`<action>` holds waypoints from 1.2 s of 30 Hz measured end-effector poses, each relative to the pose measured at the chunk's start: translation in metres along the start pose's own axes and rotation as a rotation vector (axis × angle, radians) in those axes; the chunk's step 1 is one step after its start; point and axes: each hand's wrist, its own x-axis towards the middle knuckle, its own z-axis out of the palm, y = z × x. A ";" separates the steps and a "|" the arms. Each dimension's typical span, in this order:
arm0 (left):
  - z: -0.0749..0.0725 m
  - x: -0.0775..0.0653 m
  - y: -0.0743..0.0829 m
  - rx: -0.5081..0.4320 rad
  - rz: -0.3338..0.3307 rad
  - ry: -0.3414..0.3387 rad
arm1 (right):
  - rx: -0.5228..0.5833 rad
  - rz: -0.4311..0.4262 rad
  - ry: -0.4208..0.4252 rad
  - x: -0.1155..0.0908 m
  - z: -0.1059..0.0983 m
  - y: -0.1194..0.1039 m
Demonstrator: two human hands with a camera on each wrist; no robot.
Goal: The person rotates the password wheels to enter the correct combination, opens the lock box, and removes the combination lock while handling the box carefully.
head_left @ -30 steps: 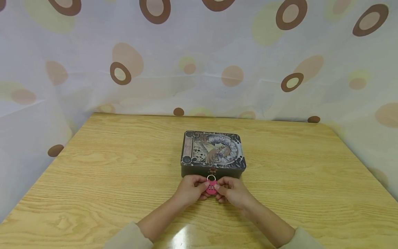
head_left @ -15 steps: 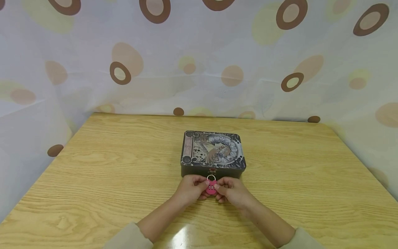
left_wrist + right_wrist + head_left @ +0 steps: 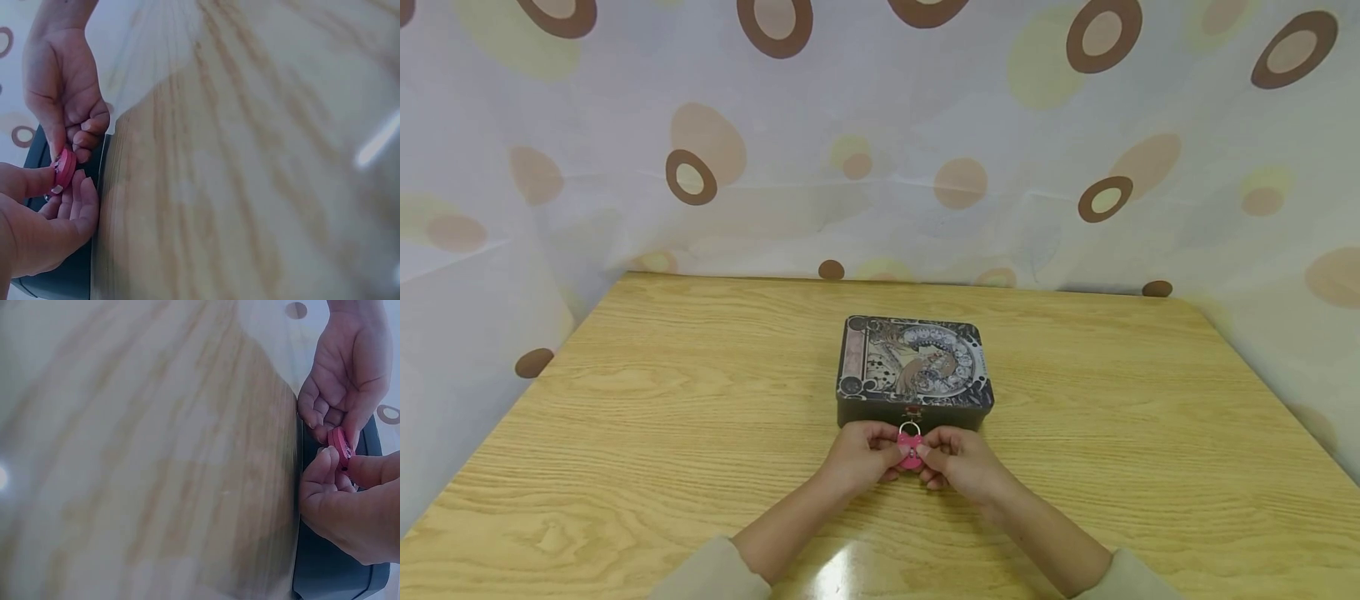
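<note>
Two bare hands, left (image 3: 854,457) and right (image 3: 967,463), pinch one small pink padlock (image 3: 911,462) with metal number dials (image 3: 913,452), thumbs in front, other fingers bent behind. Padlock sits between them, just in front of a dark rectangular box with a printed lid (image 3: 925,358), lid down, on the light wood-grain surface (image 3: 662,417). Thin metal shackle (image 3: 910,423) is up at the box's front clasp (image 3: 913,411); can't tell if it's threaded through. Left thumb partly covers the dials, digits unreadable. Step looks like dial-setting; next move likely calls for a steady right-hand grip and small left-thumb turns.
</note>
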 end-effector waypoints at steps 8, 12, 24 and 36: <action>0.000 0.000 0.001 -0.001 -0.003 0.010 | -0.021 0.005 0.009 0.000 0.000 0.000; -0.001 -0.001 0.002 0.001 -0.005 0.007 | -0.034 0.007 0.022 0.001 0.000 0.000; -0.002 -0.002 0.003 0.003 -0.006 0.001 | -0.063 0.007 0.060 0.000 0.002 0.001; -0.002 0.000 0.002 0.024 0.008 0.007 | -0.045 -0.002 0.063 0.002 0.002 0.003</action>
